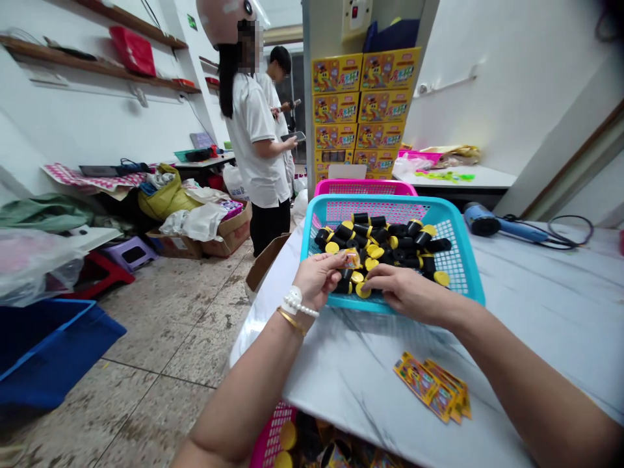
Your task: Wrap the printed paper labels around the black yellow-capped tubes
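My left hand pinches a small printed orange label over the near left part of a turquoise plastic basket. Inside the basket lie many small black canisters with yellow caps. My right hand reaches over the basket's near rim, its index finger stretched to a yellow cap; the fingertips are at the cap, and no firm grip shows. A fanned pile of printed orange labels lies on the white marbled table in front of the basket.
Below the table edge, a pink basket holds more capped canisters. A blue corded heat tool lies right of the turquoise basket. Stacked yellow boxes stand behind. Two people in white shirts stand at back left; a blue bin is at left.
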`<move>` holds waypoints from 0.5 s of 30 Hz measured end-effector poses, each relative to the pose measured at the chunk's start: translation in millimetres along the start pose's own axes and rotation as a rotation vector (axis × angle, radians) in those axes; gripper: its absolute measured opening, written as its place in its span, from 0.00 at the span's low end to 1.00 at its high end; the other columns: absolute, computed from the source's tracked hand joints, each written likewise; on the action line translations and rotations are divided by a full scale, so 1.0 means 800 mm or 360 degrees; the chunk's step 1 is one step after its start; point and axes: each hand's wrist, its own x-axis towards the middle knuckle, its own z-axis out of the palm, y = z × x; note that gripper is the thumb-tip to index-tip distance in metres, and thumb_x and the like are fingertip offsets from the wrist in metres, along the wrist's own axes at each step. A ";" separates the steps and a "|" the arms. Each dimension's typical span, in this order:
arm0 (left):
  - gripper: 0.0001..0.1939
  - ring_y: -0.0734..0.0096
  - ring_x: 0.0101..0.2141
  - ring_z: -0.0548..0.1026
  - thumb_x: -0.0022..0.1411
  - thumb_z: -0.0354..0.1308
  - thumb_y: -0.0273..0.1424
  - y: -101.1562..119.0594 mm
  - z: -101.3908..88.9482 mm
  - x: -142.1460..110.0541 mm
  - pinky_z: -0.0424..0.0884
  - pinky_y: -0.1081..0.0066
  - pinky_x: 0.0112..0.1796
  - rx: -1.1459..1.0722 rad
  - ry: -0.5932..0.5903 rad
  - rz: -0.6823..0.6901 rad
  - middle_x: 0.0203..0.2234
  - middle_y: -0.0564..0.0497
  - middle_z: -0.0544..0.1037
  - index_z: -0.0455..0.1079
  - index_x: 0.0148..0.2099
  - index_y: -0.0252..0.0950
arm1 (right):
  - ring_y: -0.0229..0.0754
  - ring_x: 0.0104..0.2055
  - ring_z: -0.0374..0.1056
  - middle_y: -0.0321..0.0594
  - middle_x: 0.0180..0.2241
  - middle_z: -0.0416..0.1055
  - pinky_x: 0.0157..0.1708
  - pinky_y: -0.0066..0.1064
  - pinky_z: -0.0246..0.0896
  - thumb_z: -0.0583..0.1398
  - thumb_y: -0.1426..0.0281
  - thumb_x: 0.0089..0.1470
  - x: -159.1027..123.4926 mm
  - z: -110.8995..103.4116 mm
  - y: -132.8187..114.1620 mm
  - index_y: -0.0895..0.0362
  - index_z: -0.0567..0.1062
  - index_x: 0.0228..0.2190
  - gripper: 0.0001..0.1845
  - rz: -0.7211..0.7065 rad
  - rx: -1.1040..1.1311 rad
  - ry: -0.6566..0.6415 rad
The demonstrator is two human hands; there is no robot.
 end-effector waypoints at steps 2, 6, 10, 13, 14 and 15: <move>0.13 0.91 0.16 0.61 0.45 0.75 0.29 -0.001 -0.001 0.001 0.49 0.86 0.13 -0.0032 -0.0012 -0.0015 0.25 0.50 0.77 0.78 0.32 0.29 | 0.43 0.44 0.75 0.40 0.49 0.76 0.42 0.32 0.68 0.52 0.86 0.52 -0.001 -0.001 -0.003 0.48 0.79 0.47 0.30 0.0012 -0.0068 -0.0053; 0.12 0.91 0.14 0.59 0.49 0.74 0.32 -0.008 -0.002 0.005 0.52 0.86 0.13 -0.0042 -0.0067 0.0024 0.24 0.51 0.77 0.78 0.32 0.29 | 0.43 0.39 0.76 0.35 0.46 0.78 0.28 0.28 0.60 0.55 0.82 0.55 0.002 0.000 -0.012 0.47 0.79 0.40 0.21 0.0106 -0.0318 -0.0123; 0.14 0.90 0.14 0.61 0.53 0.72 0.36 -0.011 0.000 0.004 0.53 0.85 0.12 0.0016 -0.0084 0.0009 0.25 0.49 0.79 0.79 0.34 0.28 | 0.42 0.35 0.75 0.37 0.43 0.77 0.26 0.28 0.55 0.57 0.77 0.57 0.004 -0.003 -0.011 0.51 0.78 0.39 0.13 0.0131 -0.0483 -0.0132; 0.13 0.90 0.14 0.62 0.52 0.73 0.32 -0.010 0.000 0.004 0.55 0.85 0.13 -0.0027 -0.0096 -0.0020 0.27 0.48 0.79 0.79 0.36 0.27 | 0.42 0.34 0.74 0.44 0.45 0.76 0.29 0.29 0.60 0.57 0.74 0.58 0.002 -0.003 -0.003 0.54 0.74 0.52 0.20 0.0113 -0.0575 0.0005; 0.13 0.91 0.14 0.62 0.52 0.73 0.31 -0.010 0.000 0.004 0.55 0.86 0.13 -0.0061 -0.0098 -0.0046 0.26 0.49 0.79 0.79 0.36 0.26 | 0.42 0.33 0.74 0.45 0.45 0.75 0.30 0.30 0.61 0.57 0.74 0.58 0.001 -0.002 0.000 0.55 0.73 0.54 0.23 0.0107 -0.0572 0.0033; 0.12 0.91 0.13 0.61 0.52 0.73 0.30 -0.009 0.000 0.005 0.55 0.86 0.13 -0.0097 -0.0095 -0.0074 0.25 0.50 0.78 0.78 0.36 0.26 | 0.42 0.33 0.74 0.45 0.44 0.75 0.31 0.30 0.63 0.57 0.74 0.57 0.000 -0.001 0.003 0.55 0.73 0.55 0.23 0.0093 -0.0544 0.0042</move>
